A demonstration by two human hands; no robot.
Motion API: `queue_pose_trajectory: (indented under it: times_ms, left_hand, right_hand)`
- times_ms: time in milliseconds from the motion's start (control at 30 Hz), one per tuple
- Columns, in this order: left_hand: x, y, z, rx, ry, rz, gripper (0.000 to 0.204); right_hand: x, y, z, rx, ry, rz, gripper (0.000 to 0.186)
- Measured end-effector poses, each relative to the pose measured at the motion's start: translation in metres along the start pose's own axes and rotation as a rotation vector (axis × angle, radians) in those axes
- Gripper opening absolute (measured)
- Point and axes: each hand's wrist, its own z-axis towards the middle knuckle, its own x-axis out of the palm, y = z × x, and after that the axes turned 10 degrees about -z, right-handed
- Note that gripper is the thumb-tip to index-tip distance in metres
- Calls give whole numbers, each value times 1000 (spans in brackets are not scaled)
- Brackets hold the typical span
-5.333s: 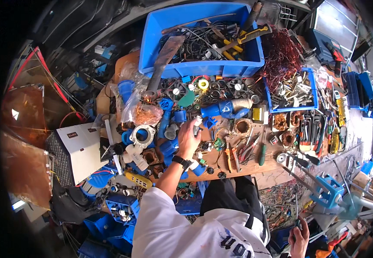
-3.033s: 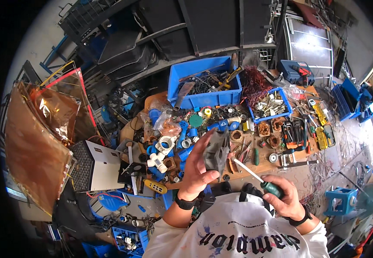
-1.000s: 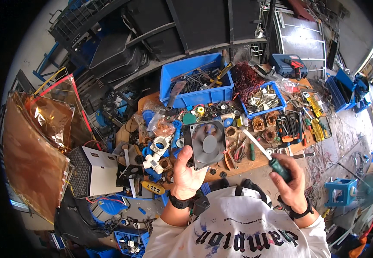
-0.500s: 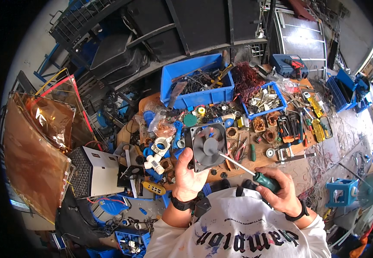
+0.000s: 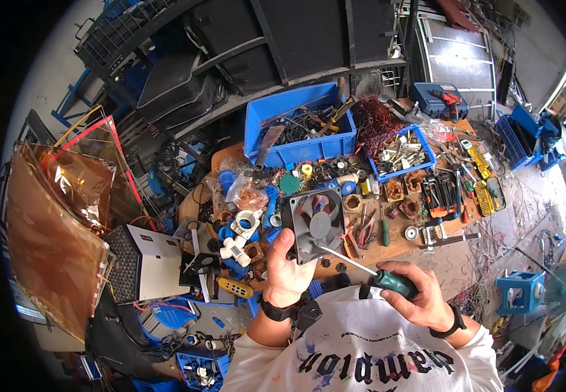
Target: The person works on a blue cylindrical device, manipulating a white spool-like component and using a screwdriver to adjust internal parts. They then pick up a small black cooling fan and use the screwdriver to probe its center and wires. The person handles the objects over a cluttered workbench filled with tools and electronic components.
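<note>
A square black cooling fan (image 5: 319, 225) is held upright over the near edge of the bench, its blades facing me. My left hand (image 5: 287, 276) grips its lower left corner, thumb along the side and the other fingers behind, partly hidden. My right hand (image 5: 417, 291) is wrapped round the dark green handle of a screwdriver (image 5: 355, 261). The screwdriver's bright shaft points up and left, and its tip lies at the fan's lower blades, just below the hub. Whether the tip touches a blade cannot be made out.
Tools, fittings and loose parts crowd the wooden bench (image 5: 394, 232). Behind them stand a large blue bin (image 5: 302, 153) of metal pieces and a shallow blue tray (image 5: 404, 173) of fittings. A white valve-like fitting (image 5: 236, 250) and a yellow power strip (image 5: 235, 287) lie to the left.
My right hand has shifted slightly left with the screwdriver. Its tip has gone from right of the fan's hub to below it, and the blades have turned a little.
</note>
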Motion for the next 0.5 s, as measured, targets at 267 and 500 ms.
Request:
queue_pose_trajectory:
  times_ms: [267,500]
  left_hand:
    - [-4,-1,2,-4,12,14,86]
    - [-3,-7,4,76,1,54,84]
  right_hand:
    - [1,3,5,-3,15,14,39]
    - [-12,1,7,156,-124,-203,38]
